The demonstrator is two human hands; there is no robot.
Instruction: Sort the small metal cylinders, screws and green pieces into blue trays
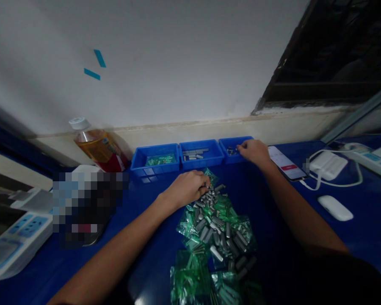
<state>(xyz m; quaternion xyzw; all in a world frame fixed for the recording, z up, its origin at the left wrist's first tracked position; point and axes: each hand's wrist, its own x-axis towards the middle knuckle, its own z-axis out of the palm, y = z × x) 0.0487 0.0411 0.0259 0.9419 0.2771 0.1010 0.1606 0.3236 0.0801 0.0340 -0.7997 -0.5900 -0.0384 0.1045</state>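
Note:
My left hand (190, 186) is at the far end of a pile of small metal pins (219, 233), its fingers curled down among the smallest pieces. Whatever it grips is hidden under the fingers. Green plastic bags (190, 277) of similar parts lie under and around the pile. Over the right blue bin (241, 159), my right hand (254, 151) has thumb and fingers pinched together; anything between them is too small to make out. A few small dark parts lie in that bin. The middle blue bin (201, 162) holds metal pins, and the left blue bin (155, 170) holds green-bagged parts.
A drink bottle (98, 146) stands by the wall at left, near a blurred-out patch and a power strip (25, 231). To the right are a phone (285, 164), a white charger (328, 165) with cable, a white oval case (335, 207) and another power strip (374, 161).

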